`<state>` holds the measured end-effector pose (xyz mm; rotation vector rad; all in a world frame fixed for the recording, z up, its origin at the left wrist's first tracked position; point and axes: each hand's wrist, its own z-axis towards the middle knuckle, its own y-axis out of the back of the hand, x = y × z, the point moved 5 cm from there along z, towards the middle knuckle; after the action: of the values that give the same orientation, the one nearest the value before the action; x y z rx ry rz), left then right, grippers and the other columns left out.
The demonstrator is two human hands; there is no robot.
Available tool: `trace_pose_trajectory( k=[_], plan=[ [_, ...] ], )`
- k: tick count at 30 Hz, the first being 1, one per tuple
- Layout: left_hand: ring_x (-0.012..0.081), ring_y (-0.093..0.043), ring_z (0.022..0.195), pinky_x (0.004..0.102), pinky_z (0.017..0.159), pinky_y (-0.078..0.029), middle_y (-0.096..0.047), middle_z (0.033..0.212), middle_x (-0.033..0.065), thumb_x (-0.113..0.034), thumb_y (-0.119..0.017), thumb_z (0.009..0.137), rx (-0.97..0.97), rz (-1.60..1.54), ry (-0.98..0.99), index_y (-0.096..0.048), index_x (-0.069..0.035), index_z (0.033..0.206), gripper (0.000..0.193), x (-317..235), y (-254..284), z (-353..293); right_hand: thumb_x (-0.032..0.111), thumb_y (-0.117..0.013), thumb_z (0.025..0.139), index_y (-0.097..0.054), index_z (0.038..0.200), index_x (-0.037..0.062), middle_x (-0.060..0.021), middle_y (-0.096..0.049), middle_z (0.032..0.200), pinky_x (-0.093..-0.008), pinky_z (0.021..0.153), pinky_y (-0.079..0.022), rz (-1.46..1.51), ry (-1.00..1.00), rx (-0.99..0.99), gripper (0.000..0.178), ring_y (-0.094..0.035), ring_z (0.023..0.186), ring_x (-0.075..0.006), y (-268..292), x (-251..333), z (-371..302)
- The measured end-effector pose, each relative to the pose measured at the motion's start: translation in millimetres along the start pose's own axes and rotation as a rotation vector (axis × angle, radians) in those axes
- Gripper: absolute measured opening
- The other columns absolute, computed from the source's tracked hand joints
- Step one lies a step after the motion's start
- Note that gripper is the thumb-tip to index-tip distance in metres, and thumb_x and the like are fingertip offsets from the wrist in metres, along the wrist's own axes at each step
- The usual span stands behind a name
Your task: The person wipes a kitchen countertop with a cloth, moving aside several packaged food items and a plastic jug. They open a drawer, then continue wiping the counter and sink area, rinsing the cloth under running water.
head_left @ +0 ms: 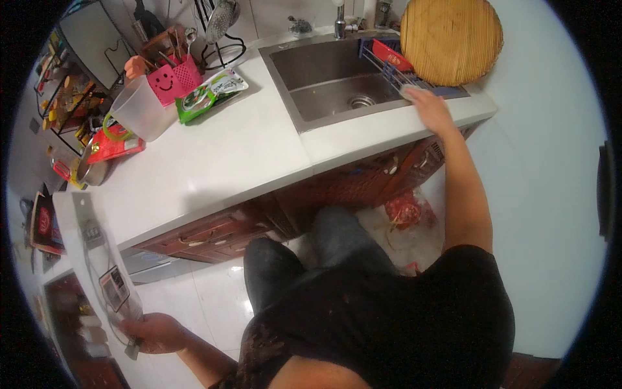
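Observation:
At the lower left, my left hand point(157, 333) is closed on the lower end of a long clear plastic package point(107, 259). It has a pale header with a hole and a dark-framed label; what it contains is hard to make out. My right hand point(431, 110) reaches to the front right edge of the sink point(324, 71), its fingers closed on a small whitish thing point(408, 92) that is too blurred to name. Just beyond those fingers, a blue dish rack point(424, 85) lies across the sink's right part, holding a red item point(392, 55) and a round slatted wooden board point(451, 42).
On the white counter point(246, 149) stand a clear pitcher point(139, 107), pink utensil holders point(170, 81), a green packet point(210, 96) and a red packet point(115, 146). A faucet point(340, 26) rises behind the sink. Red bags point(403, 211) lie below the brown cabinets point(363, 175).

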<state>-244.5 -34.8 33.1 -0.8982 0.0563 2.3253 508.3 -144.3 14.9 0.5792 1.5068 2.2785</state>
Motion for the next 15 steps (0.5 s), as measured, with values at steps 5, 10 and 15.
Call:
trace_pose_trajectory(
  k=[5, 10, 15],
  plan=[
    [0.0346, -0.046, 0.139, 0.0520, 0.117, -0.037, -0.047, 0.151, 0.0185, -0.029, -0.043, 0.108, 0.340, -0.541, 0.345, -0.046, -0.002, 0.148, 0.048, -20.0, -53.1, -22.7, 0.012, -0.051, 0.098, -0.059, 0.136, 0.0039, -0.0168, -0.066, 0.130, -0.0395, 0.107, -0.043, 0.436, -0.229, -0.472, 0.040, -0.061, 0.122, -0.0332, 15.6, -42.0, -1.2],
    [0.0276, -0.050, 0.133, 0.0494, 0.115, -0.036, -0.055, 0.142, 0.0103, -0.031, -0.049, 0.107, 0.695, -1.130, 1.279, -0.046, -0.007, 0.145, 0.045, -85.3, -164.4, -80.4, 0.026, -0.052, 0.105, -0.055, 0.132, 0.0030, -0.0072, -0.066, 0.100, -0.0252, 0.057, -0.049, 1.543, -0.265, -0.194, 0.036, -0.061, 0.074, -0.0137, 24.2, 30.0, -9.1],
    [0.0290, -0.057, 0.120, 0.0486, 0.106, -0.044, -0.059, 0.131, 0.0142, -0.032, -0.054, 0.106, 0.882, -0.960, 1.425, -0.047, -0.003, 0.139, 0.044, -90.4, -226.6, -134.7, 0.028, -0.048, 0.107, -0.059, 0.125, 0.0003, -0.0091, -0.067, 0.105, -0.0324, 0.085, -0.052, 1.424, -0.152, -0.114, 0.035, -0.063, 0.096, -0.0170, 1.7, 83.4, 5.0]
  ],
)
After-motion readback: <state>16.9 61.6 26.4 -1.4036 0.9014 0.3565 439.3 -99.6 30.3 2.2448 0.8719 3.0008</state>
